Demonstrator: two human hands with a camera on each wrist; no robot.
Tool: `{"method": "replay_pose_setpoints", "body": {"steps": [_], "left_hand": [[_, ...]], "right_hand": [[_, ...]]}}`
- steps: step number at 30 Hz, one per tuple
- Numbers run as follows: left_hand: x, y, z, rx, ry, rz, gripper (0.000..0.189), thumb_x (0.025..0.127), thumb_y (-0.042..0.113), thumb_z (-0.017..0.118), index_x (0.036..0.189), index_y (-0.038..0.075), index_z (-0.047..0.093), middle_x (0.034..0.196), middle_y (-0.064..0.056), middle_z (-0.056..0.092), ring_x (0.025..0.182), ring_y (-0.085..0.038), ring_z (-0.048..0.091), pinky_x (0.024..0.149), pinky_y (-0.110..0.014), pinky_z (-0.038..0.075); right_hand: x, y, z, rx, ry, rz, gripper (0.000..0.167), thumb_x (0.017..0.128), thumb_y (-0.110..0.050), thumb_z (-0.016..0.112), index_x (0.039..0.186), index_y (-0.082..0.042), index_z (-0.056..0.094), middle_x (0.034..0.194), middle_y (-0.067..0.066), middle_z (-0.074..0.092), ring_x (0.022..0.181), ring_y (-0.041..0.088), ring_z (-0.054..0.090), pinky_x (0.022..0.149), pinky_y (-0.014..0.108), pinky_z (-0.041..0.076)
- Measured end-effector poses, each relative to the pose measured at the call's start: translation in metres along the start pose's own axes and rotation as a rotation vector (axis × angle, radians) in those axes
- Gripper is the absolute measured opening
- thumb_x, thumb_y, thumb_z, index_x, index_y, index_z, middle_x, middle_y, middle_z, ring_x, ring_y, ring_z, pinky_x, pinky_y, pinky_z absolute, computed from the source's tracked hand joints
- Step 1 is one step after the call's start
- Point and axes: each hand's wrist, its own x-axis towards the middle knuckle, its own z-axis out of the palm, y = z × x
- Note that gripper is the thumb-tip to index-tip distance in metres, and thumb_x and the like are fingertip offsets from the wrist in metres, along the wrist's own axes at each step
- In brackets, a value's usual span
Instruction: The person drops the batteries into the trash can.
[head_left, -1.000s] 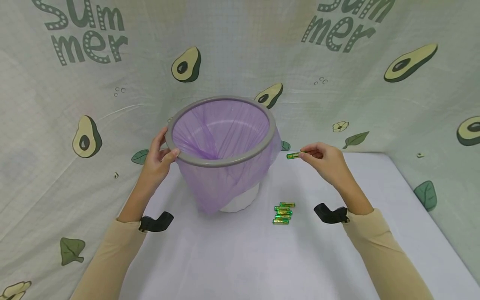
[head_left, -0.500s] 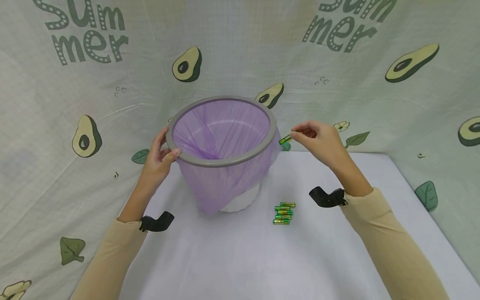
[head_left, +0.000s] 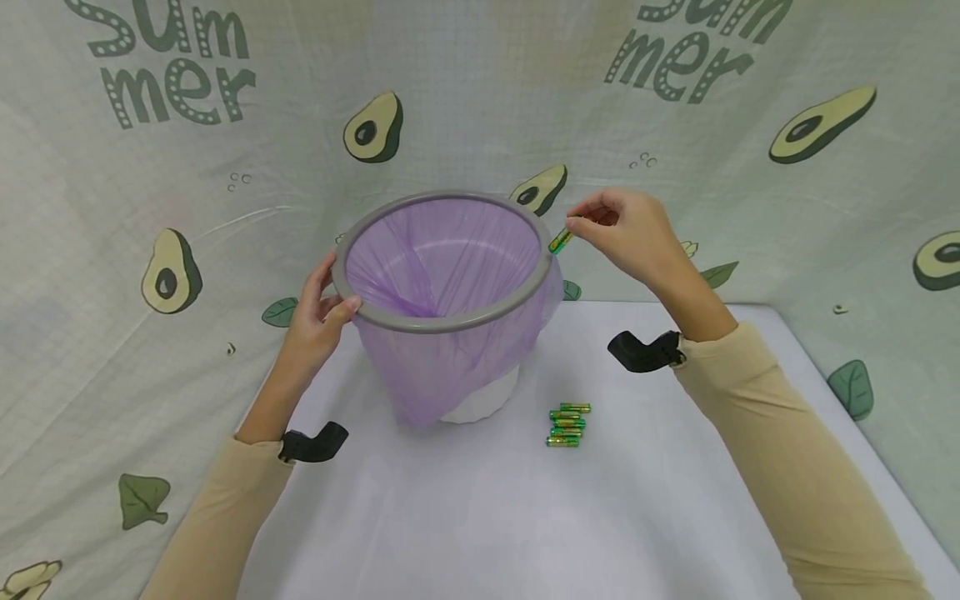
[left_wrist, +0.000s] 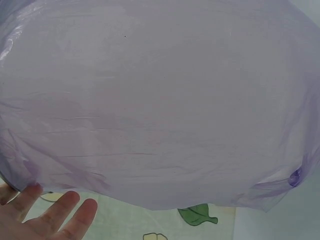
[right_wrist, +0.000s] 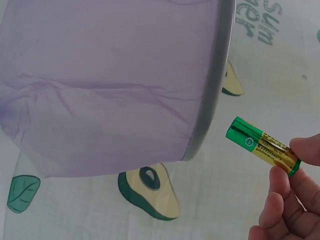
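1. 2 tan sleeves [head_left: 765,450] lie nearest; a black wrist camera [head_left: 313,442] sits by the left cuff, its match by the right.
2. 5 green-and-gold batteries [head_left: 567,425] lie side by side, ends uneven, on the white tabletop [head_left: 450,517]; they look hard, light and smooth, so they may roll or slip; a thumb-and-fingertip pinch across the middle should suit them.
3. The left hand [head_left: 321,321] grips the grey rim [head_left: 450,323] of the bin [head_left: 483,400], thumb over the top, fingers along the outside.
4. The bin stands on the tabletop, right of that hand; it is probably light and fairly rigid, easy to tip; the rim looks the firmest hold, whereas the thin purple liner [head_left: 450,367] is soft, slack and likely to tear or slide if pulled.
5. The right hand [head_left: 626,233] pinches 1 battery [right_wrist: 262,145] near its end between thumb and fingertips; the battery tilts, green end down toward the bin, just beside the rim and apart from it; held so near the end, it could pivot.
6. Behind hangs a pale backdrop [head_left: 465,108] printed with avocados, leaves and lettering.
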Motion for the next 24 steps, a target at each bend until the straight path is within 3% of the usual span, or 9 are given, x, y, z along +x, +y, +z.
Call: {"method": "replay_pose_setpoints", "body": {"steps": [17, 24], "left_hand": [[-0.001, 0.001, 0.0, 0.0, -0.004, 0.0, 0.067, 0.093, 0.01, 0.049, 0.15, 0.015, 0.013, 0.148, -0.012, 0.024, 0.104, 0.0, 0.048, 0.081, -0.009, 0.042], [-0.001, 0.001, -0.001, 0.015, -0.008, -0.005, 0.068, 0.094, 0.011, 0.049, 0.15, 0.015, 0.012, 0.149, -0.012, 0.024, 0.106, -0.002, 0.047, 0.081, -0.008, 0.042]], "right_hand": [[0.044, -0.041, 0.005, -0.097, -0.2, -0.017, 0.03, 0.089, -0.027, 0.056, 0.107, -0.006, 0.066, 0.108, 0.011, 0.064, 0.099, 0.021, 0.057, 0.087, 0.036, 0.043], [0.064, -0.057, 0.013, -0.162, -0.274, -0.034, 0.026, 0.086, -0.024, 0.059, 0.103, -0.006, 0.069, 0.097, 0.007, 0.067, 0.085, 0.016, 0.056, 0.072, 0.027, 0.044]]}}
